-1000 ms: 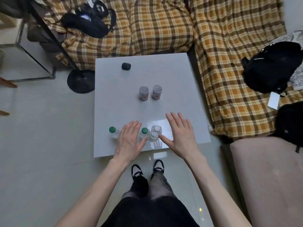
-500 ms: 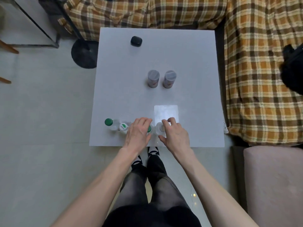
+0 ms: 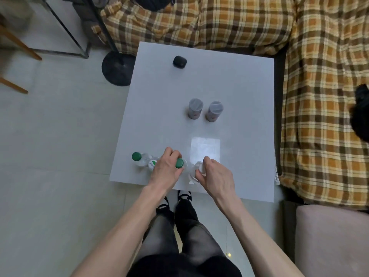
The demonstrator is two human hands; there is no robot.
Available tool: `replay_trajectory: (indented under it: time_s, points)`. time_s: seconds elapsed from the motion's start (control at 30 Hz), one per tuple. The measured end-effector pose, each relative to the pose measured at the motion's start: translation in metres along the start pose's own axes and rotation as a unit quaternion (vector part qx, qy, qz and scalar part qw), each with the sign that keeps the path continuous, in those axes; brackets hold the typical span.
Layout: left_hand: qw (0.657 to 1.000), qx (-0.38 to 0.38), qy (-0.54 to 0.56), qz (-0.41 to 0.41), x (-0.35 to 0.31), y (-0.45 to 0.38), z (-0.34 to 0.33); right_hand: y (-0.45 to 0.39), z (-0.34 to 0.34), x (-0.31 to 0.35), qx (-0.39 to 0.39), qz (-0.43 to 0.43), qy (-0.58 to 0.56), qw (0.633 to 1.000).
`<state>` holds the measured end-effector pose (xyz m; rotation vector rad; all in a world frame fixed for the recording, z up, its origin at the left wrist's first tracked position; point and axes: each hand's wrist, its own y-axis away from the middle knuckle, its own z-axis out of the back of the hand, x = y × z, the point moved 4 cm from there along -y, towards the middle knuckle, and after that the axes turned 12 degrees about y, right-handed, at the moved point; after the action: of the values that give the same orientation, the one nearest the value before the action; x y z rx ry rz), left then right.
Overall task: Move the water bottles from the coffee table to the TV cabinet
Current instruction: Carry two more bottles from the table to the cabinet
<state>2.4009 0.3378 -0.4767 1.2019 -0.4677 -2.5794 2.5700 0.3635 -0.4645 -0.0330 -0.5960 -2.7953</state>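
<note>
Three clear water bottles stand in a row near the front edge of the white coffee table (image 3: 199, 80). My left hand (image 3: 165, 170) is closed around the middle bottle with a green cap (image 3: 179, 163). My right hand (image 3: 216, 176) grips the white-capped bottle (image 3: 196, 170) just to its right. A second green-capped bottle (image 3: 137, 157) stands free at the left, touching my left hand's side. The TV cabinet is out of view.
Two grey-lidded cans (image 3: 195, 108) stand mid-table, and a small black case (image 3: 179, 61) lies at the far side. A plaid sofa (image 3: 319, 96) wraps the back and right. A black lamp base (image 3: 117, 68) sits on the floor at left, a pink seat (image 3: 331, 236) at bottom right.
Both hands dropped from flat and open over the bottles to closed around two of them. The camera has moved closer over the table.
</note>
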Motion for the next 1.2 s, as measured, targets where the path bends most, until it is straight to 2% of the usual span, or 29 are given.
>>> replay_trajectory:
  time_s: [0.3, 0.5, 0.7, 0.87, 1.2]
  points:
    - [0.982, -0.136, 0.127, -0.023, -0.061, 0.079, 0.122, 0.045, 0.140, 0.025, -0.131, 0.059, -0.055, 0.988]
    - [0.960, -0.220, 0.167, -0.052, -0.068, 0.147, 0.210, 0.065, 0.246, 0.089, -0.210, 0.152, -0.054, 0.964]
    - [0.921, -0.352, 0.152, -0.069, -0.043, 0.227, 0.278, 0.087, 0.302, 0.179, -0.249, 0.281, -0.059, 0.925]
    - [0.870, -0.469, 0.149, -0.044, 0.001, 0.305, 0.319, 0.118, 0.323, 0.272, -0.238, 0.418, -0.049, 0.875]
    - [0.752, -0.639, 0.161, 0.005, 0.107, 0.487, 0.370, 0.213, 0.311, 0.454, -0.252, 0.558, -0.032, 0.790]
